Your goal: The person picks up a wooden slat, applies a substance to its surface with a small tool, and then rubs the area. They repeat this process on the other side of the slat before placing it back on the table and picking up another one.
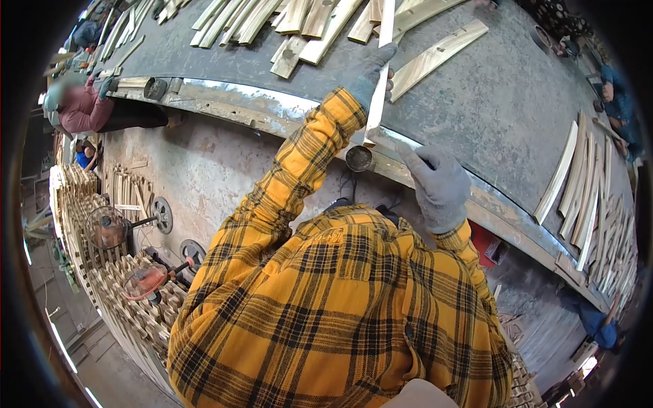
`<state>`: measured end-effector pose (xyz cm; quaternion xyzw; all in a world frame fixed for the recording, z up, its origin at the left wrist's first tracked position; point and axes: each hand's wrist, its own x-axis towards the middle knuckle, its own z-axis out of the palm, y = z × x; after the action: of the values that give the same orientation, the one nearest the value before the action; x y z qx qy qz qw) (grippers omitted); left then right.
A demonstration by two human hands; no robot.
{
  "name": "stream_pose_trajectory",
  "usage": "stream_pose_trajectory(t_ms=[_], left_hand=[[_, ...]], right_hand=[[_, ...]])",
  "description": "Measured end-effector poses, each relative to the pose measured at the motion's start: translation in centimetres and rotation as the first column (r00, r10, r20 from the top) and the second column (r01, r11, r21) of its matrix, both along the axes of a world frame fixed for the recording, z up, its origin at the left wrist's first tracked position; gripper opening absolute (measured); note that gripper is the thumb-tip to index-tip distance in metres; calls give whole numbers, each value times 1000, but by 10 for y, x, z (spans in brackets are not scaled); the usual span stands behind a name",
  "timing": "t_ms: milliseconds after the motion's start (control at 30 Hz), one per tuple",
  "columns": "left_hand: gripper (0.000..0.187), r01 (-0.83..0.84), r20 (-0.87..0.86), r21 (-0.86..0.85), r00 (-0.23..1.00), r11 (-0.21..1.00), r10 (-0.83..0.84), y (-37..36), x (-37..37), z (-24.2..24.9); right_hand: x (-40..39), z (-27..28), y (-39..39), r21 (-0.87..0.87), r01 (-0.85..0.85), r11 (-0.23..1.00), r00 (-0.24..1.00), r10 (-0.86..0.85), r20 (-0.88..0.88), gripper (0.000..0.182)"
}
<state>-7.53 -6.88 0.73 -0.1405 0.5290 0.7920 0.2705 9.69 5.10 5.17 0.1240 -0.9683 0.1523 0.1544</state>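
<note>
A gloved left hand (371, 71) closes its grip around a long pale wooden strip (378, 81), holding it lengthwise with the far end reaching out over the large grey desk (490, 102) and the near end hanging just past the desk's metal-edged rim (258, 109). The right hand (439, 187), also in a grey glove, rests on that rim just beside the strip's near end, fingers curled loosely downward; whether it pinches anything cannot be told. Both arms wear a yellow-and-black plaid shirt (326, 299).

The strip appears to be in the middle of being lifted or sighted along its length, a step of picking and checking one piece from the stock. The next move, by the look of it, calls for a steady hold with the left hand while the right comes to the near end, so the thin piece does not swing or flex.

Beyond the hands, a curved wooden piece (439, 58) lies flat just beside the strip, more cut slats (272, 20) are heaped at the desk's far side, and a row of bent slats (585, 197) lines its right edge. A small round can (358, 158) sits beneath the rim. Other workers are near: a person in a pink top (85, 109) at the left, another in blue (615, 98) at the right.
</note>
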Motion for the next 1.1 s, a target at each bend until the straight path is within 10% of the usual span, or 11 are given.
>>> stream_pose_trajectory(t_ms=[100,367,533,900,1000,1100], left_hand=[[48,28,-1,-7,1000,1000,-28,-1,-3,-6],[84,82,-197,-208,973,975,-124,2,-14,-30],[43,1,-287,-230,956,973,-69,16,-10,-31],[95,52,-332,-257,933,965,-139,9,4,3],[96,8,-367,-575,891,818,-267,12,-13,-18],[96,54,-335,-325,927,944,-169,9,4,6]], right_hand=[[1,-1,6,-209,-18,978,999,28,44,37],[-5,4,7,-97,-40,994,997,46,66,37],[-11,-2,17,-187,17,982,999,-8,51,38],[-11,-8,16,-141,3,990,1000,-2,8,40],[-15,-7,15,-12,-60,998,998,60,-6,42],[-6,-9,22,-168,-142,975,987,153,57,41]])
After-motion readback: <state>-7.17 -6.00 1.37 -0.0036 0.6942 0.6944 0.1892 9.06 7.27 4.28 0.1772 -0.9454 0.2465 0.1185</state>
